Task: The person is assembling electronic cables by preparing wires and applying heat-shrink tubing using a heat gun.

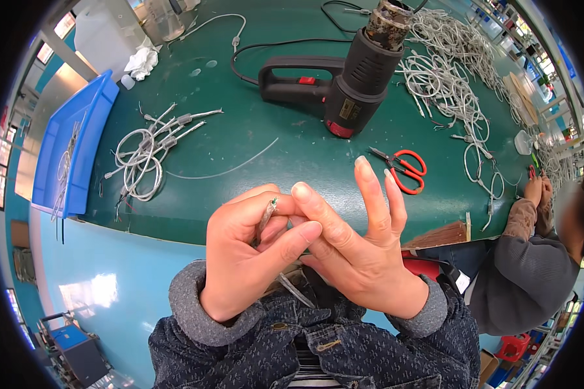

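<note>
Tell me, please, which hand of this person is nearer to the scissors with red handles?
Right. The right hand is below and left of the scissors in the picture, with raised fingertips beside them; the left hand is farther left.

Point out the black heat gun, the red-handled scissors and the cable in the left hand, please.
Black heat gun (pixel 357 84): head view, on its main body.
Red-handled scissors (pixel 394 160): head view, near the pivot.
Cable (pixel 266 215): head view, on its sheath near the upper end.

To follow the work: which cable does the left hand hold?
The grey cable in the left hand, green at its tip; the left bundle and right heap lie on the table.
</note>
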Demonstrator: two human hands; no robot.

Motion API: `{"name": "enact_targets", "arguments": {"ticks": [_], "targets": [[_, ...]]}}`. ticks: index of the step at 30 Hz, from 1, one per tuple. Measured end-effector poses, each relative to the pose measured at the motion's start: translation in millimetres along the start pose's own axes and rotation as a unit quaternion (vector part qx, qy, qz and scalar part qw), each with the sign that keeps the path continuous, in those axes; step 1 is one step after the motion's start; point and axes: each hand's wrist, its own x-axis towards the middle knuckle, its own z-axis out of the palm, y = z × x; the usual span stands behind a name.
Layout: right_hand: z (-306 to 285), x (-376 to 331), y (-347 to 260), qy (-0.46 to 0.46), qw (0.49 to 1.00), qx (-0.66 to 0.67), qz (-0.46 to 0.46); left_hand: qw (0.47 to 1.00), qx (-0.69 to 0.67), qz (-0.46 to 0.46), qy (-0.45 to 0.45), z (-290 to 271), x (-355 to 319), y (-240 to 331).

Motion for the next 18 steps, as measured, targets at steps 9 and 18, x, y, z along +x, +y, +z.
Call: {"name": "enact_targets", "arguments": {"ticks": [9, 18], "targets": [[-21, 3, 11, 0.035, 0.972, 0.227, 0.052, 0.999, -0.039, -0.021, 0.014, 0, -2, 7], [-9, -2, 16, 0.091, 0.130, 0.957, 0.245, 0.982, 0.116, 0.118, -0.093, 22, -3, 6]]}}
